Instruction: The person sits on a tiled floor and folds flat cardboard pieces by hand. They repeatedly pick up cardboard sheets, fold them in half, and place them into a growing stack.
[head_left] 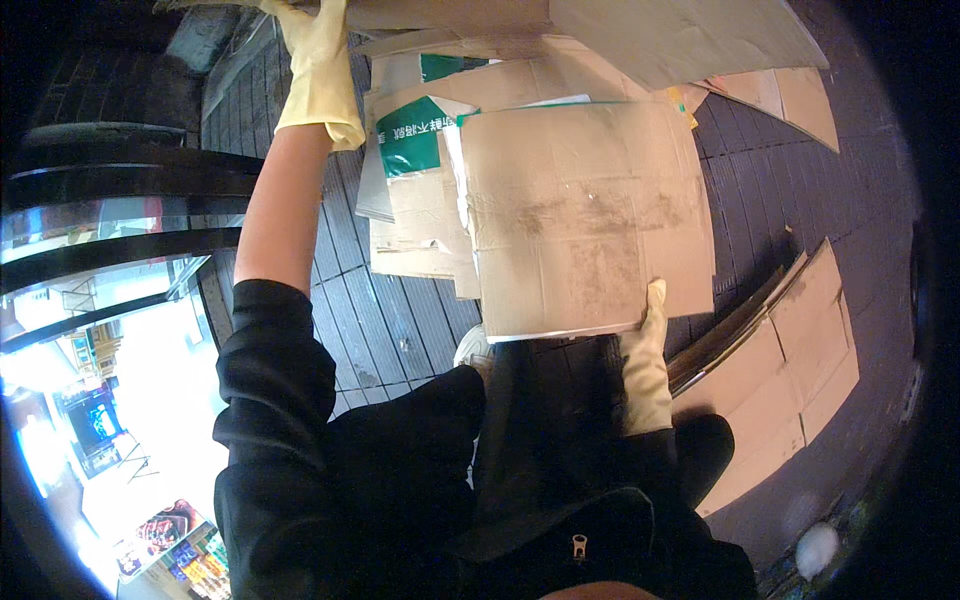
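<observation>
My right hand (648, 365), in a pale yellow rubber glove, grips the near edge of a flattened cardboard sheet (580, 215). Its thumb lies on top of the sheet, while the fingers are hidden beneath. The sheet is tan with dark smudges and lies over other flattened boxes. Far out at the upper left reaches my left hand (315, 60), also gloved. The picture's top edge cuts off its fingertips, next to brown cardboard (450, 12), so its hold is hidden.
Under the sheet lies a cardboard stack with a green printed patch (412, 137). Another large board (690, 40) overhangs at the far side. More flattened cardboard (780, 375) leans at my right. A lit shop doorway (150, 400) stands at left, and the floor is grooved grey tile (365, 330).
</observation>
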